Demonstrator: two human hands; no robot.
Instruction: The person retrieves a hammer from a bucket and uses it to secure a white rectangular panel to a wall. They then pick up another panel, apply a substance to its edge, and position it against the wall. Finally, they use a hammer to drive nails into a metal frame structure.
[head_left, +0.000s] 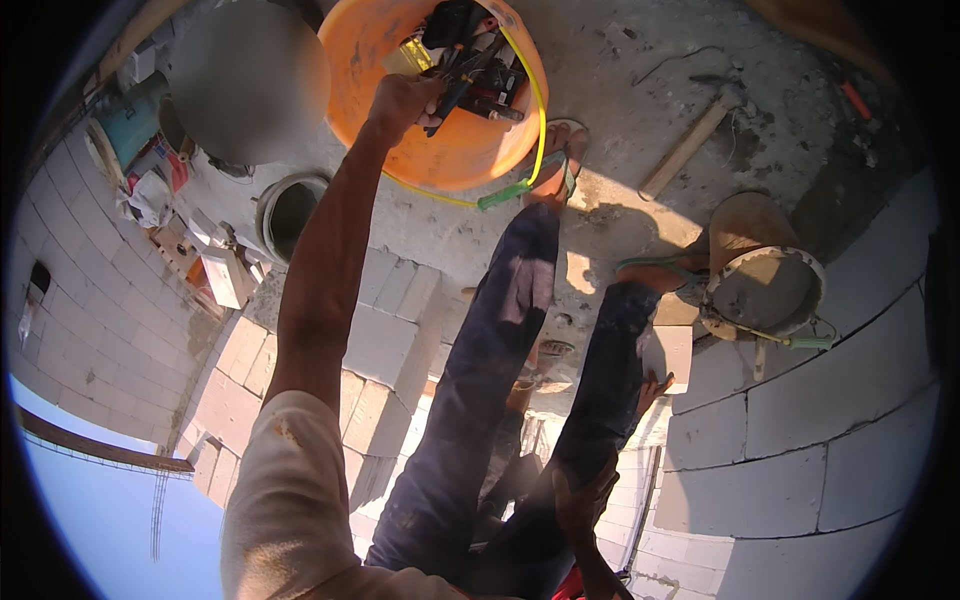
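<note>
My left hand reaches into an orange bucket, its fingers closed round a long dark tool whose exact kind I cannot make out. Several other black tools and a small yellow item lie in the bucket. A yellow handle with a green grip hangs down over the bucket's near side. My right hand rests in shade against my right thigh, fingers laid out along the trouser cloth, holding nothing I can see.
A hammer with a wooden handle lies on the concrete floor. To the right, a mortar-crusted bucket stands by a pale block wall. Another bucket and stacked pale blocks are at left. Fingers or toes show beside my right leg.
</note>
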